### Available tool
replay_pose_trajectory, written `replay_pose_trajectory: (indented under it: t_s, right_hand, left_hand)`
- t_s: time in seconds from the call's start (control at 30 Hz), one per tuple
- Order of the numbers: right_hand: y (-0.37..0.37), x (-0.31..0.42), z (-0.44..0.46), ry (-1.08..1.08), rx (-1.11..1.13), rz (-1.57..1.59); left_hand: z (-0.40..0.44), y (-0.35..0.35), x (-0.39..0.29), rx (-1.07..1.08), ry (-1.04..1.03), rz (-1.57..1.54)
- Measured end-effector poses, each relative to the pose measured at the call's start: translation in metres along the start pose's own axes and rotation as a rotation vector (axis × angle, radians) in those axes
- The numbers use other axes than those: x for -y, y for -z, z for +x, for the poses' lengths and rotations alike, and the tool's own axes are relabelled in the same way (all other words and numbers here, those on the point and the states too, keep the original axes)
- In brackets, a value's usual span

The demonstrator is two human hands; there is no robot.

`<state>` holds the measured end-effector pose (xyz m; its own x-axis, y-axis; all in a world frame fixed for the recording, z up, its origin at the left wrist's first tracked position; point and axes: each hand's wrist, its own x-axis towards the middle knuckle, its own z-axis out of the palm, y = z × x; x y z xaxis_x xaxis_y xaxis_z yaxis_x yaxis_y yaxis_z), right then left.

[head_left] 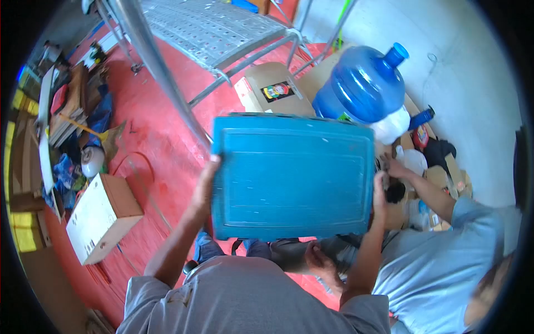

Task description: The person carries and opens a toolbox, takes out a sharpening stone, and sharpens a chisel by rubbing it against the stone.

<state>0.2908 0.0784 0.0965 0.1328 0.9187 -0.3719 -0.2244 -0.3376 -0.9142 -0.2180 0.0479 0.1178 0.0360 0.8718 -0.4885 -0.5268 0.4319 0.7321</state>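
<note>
A teal rectangular case (293,177) is held up in front of my body, its broad flat face toward the camera. At its left edge is my left hand (207,181), gripping the side. My right hand (380,192) grips the opposite edge. Most of my fingers are hidden by the case. Just behind its top edge are a cardboard box (272,83) with a colourful label and a large blue water bottle (364,83) lying tilted.
A co-worker (439,261) sits close on the right, one hand reaching among bags and boxes. Metal scaffolding (206,30) stands ahead. On the left are a white and brown box (103,220) and piled boards (72,106) on the red floor.
</note>
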Motion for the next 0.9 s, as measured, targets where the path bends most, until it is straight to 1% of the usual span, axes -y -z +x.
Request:
replay_pose_trajectory:
  t_s: [0.03, 0.07, 0.1, 0.13, 0.17, 0.2, 0.23, 0.3, 0.33, 0.37, 0.4, 0.43, 0.5, 0.57, 0.6, 0.63, 0.7, 0.73, 0.77, 0.8, 0.83, 0.87, 0.9]
  right_hand:
    - [-0.017, -0.014, -0.012, -0.040, 0.016, 0.048]
    - [-0.034, -0.029, -0.020, -0.113, -0.006, -0.045]
    - [-0.085, -0.021, -0.047, -0.145, -0.006, 0.014]
    - [-0.127, -0.011, -0.068, -0.276, 0.067, 0.050]
    - [-0.157, -0.014, -0.078, -0.354, 0.141, 0.023]
    - [-0.185, -0.016, -0.085, -0.334, 0.224, -0.034]
    - [-0.212, -0.043, -0.082, -0.333, 0.296, 0.068]
    - [-0.262, -0.087, -0.081, -0.189, 0.444, 0.081]
    - [-0.291, -0.095, -0.087, -0.209, 0.444, 0.071]
    - [-0.320, -0.103, -0.095, -0.231, 0.442, 0.062]
    - [-0.348, -0.111, -0.101, -0.221, 0.477, 0.049]
    - [-0.376, -0.122, -0.103, -0.199, 0.515, 0.036]
    - [-0.435, -0.149, -0.117, -0.289, 0.550, 0.100]
    - [-0.484, -0.171, -0.120, -0.308, 0.638, -0.030]
    - [-0.507, -0.178, -0.125, -0.278, 0.662, -0.113]
    - [-0.532, -0.189, -0.126, -0.289, 0.711, -0.080]
    - [-0.568, -0.207, -0.123, -0.173, 0.746, -0.225]
    - [-0.587, -0.215, -0.120, -0.116, 0.695, -0.358]
    - [-0.598, -0.189, -0.132, -0.204, 0.726, -0.392]
    - [-0.606, -0.206, -0.126, -0.197, 0.742, -0.283]
    - [-0.633, -0.225, -0.117, -0.201, 0.821, -0.182]
    - [-0.643, -0.210, -0.122, -0.366, 0.880, -0.036]
    - [-0.653, -0.235, -0.110, -0.237, 0.893, 0.002]
  left_hand:
    - [-0.022, 0.005, -0.026, -0.002, -0.042, 0.057]
    - [-0.024, 0.034, -0.032, -0.069, -0.190, 0.189]
    - [-0.027, 0.074, -0.031, -0.046, -0.292, 0.185]
    - [-0.034, 0.099, -0.055, 0.032, -0.100, 0.131]
    - [-0.016, 0.207, -0.026, 0.209, -0.687, 0.511]
    - [-0.030, 0.199, -0.042, 0.047, -0.522, 0.327]
    - [-0.055, 0.196, -0.072, -0.142, -0.355, 0.162]
    - [-0.099, 0.239, -0.074, 0.038, -0.747, 0.593]
    - [-0.116, 0.264, -0.088, 0.050, -0.741, 0.586]
    - [-0.126, 0.287, -0.104, -0.007, -0.393, 0.293]
    - [-0.137, 0.310, -0.120, -0.148, -0.091, -0.057]
    - [-0.144, 0.326, -0.128, -0.268, -0.039, -0.128]
    - [-0.152, 0.354, -0.137, -0.389, -0.133, 0.006]
    - [-0.159, 0.377, -0.144, -0.455, -0.208, 0.085]
    - [-0.163, 0.387, -0.150, -0.473, -0.224, 0.102]
    - [-0.169, 0.398, -0.155, -0.505, -0.244, 0.115]
    - [-0.176, 0.416, -0.165, -0.536, -0.270, 0.139]
    - [-0.179, 0.426, -0.170, -0.544, -0.273, 0.149]
    - [-0.186, 0.436, -0.177, -0.563, -0.285, 0.154]
    - [-0.195, 0.448, -0.185, -0.593, -0.300, 0.155]
    - [-0.211, 0.462, -0.190, -0.630, -0.310, 0.136]
    - [-0.232, 0.474, -0.194, -0.684, -0.336, 0.113]
    - [-0.252, 0.483, -0.198, -0.744, -0.348, 0.081]
